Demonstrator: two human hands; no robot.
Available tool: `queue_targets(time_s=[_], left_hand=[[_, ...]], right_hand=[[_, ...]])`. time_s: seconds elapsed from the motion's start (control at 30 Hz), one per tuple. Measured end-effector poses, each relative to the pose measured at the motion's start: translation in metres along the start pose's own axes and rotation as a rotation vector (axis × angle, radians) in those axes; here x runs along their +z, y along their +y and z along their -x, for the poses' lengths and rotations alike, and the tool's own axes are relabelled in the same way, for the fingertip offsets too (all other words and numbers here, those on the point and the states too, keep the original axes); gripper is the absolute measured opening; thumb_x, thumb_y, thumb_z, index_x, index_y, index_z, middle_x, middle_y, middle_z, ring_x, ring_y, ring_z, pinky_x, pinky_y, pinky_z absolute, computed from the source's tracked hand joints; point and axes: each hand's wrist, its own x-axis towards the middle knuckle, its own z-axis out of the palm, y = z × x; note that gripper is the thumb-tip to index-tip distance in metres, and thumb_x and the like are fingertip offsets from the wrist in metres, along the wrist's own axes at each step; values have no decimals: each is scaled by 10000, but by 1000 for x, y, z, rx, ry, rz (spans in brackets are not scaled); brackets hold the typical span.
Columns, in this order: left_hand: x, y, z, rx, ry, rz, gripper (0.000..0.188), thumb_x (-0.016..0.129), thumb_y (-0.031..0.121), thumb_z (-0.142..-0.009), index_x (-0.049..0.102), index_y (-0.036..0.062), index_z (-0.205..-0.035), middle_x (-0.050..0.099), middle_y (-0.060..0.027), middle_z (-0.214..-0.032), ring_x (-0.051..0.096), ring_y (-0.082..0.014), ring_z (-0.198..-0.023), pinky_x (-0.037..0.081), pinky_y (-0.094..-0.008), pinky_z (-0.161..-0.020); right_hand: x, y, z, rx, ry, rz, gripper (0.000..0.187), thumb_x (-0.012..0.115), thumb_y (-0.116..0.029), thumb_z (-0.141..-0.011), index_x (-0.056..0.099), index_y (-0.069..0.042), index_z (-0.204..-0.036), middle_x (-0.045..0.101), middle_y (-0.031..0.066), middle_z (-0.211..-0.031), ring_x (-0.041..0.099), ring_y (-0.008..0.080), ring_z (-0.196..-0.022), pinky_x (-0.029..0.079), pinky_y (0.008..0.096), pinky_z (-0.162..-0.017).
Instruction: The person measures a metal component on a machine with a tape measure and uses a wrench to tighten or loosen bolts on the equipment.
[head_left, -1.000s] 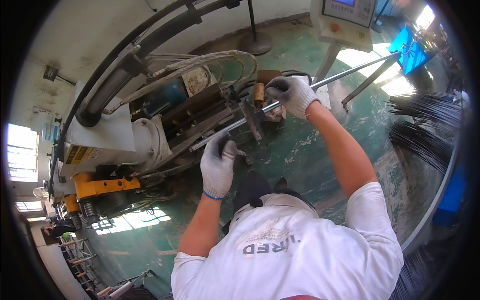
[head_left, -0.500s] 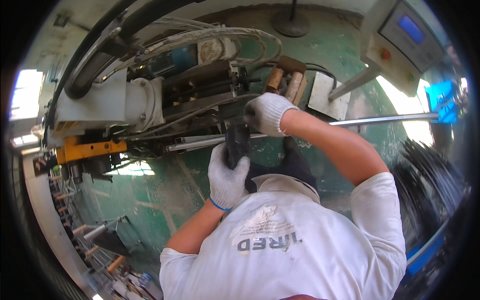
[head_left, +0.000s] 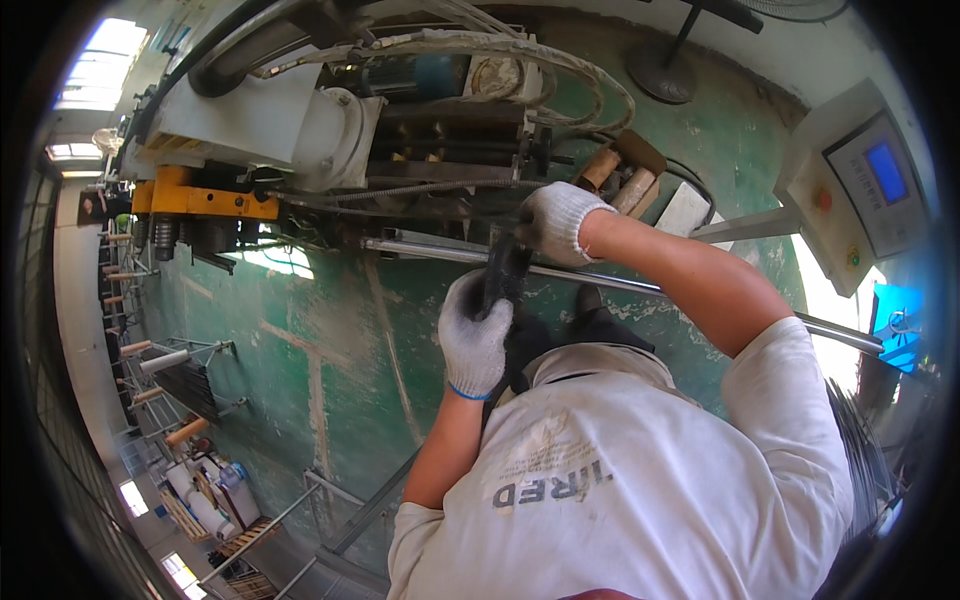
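Observation:
My left hand (head_left: 472, 345), in a white knit glove with a blue cuff edge, is wrapped round the lower part of a short black piece (head_left: 508, 268). That piece looks like a thick tube or sleeve; its exact kind is unclear. At its upper end is my right hand (head_left: 562, 222), also gloved, with the fingers curled closed on it and partly hidden. A long shiny metal rod (head_left: 440, 253) runs crosswise beneath the black piece and my right forearm.
A machine with a grey housing (head_left: 260, 125) and yellow bracket (head_left: 215, 205) stands at the far left. Beyond my right hand lie brown rollers (head_left: 635, 190). A control box (head_left: 850, 185) on an arm stands at the right; a metal frame (head_left: 350, 500) is at lower left.
The whole view has shifted, so the machine and control box sit further right. Both hands keep their hold on the black piece, which tilts slightly more to the right.

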Motion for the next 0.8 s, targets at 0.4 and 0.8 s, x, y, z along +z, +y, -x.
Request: queue_targets(time_s=[0.4,0.8], left_hand=[[-1,0,-17,206,-13,-100,262,717,2,-909,767,-56,-1159,748,-244,-1110,741,-443,-1044,593,-452,-970],[-4,0,-27,245,-84,-203,322,689,-12,-904,731,-89,-1214,752,-211,-1138,752,-313,-1023,589,-383,-953]], right_hand=[[16,-11,2,-49,58,210,285,717,-300,-1029,854,-68,-1121,798,287,-1051,766,508,-1030,623,539,-894],[41,1,20,-174,288,262,213,745,-269,-998,741,-115,-1146,802,234,-968,786,492,-965,611,600,-827]])
